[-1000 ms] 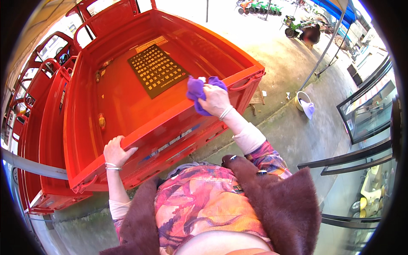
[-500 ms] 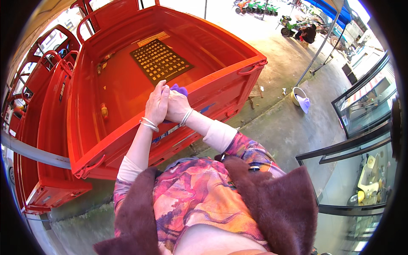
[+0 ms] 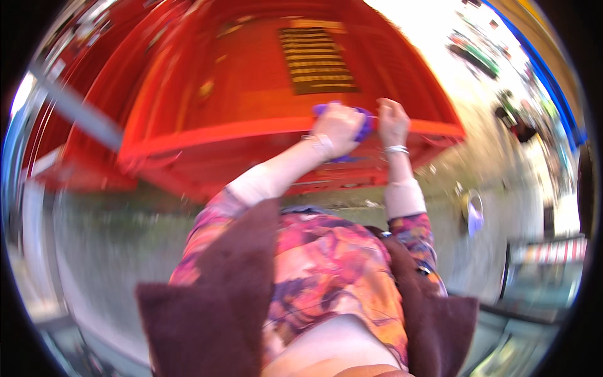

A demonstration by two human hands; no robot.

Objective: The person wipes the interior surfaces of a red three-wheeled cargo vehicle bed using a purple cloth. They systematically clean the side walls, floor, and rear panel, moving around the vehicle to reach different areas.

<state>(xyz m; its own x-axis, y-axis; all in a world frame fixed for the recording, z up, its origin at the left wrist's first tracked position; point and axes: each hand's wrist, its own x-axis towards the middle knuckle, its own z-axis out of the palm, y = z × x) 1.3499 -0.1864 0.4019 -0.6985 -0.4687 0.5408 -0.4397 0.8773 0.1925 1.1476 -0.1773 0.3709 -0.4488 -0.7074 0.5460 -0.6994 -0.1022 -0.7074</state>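
Observation:
A purple cloth is bunched in my left hand; part of it sticks out above the fingers and part below the hand. This hand is at the top rim of a red cargo bed's tailgate. Just to its right, apart from it, my right hand is raised before the same rim with its fingers curled together. Motion blur hides whether anything is in those fingers. A silvery bangle circles each wrist. Inside the bed lies a dark sheet with yellow markings.
More red vehicle bodies stand at the left behind a grey pole. A pale bucket with a lilac cloth stands on the concrete at right. Glass-fronted cases are at lower right, green machines far right.
The view has swung left and become blurred. My hands, pressed together before, are now apart, with the left one holding the purple cloth and the right one off to its right.

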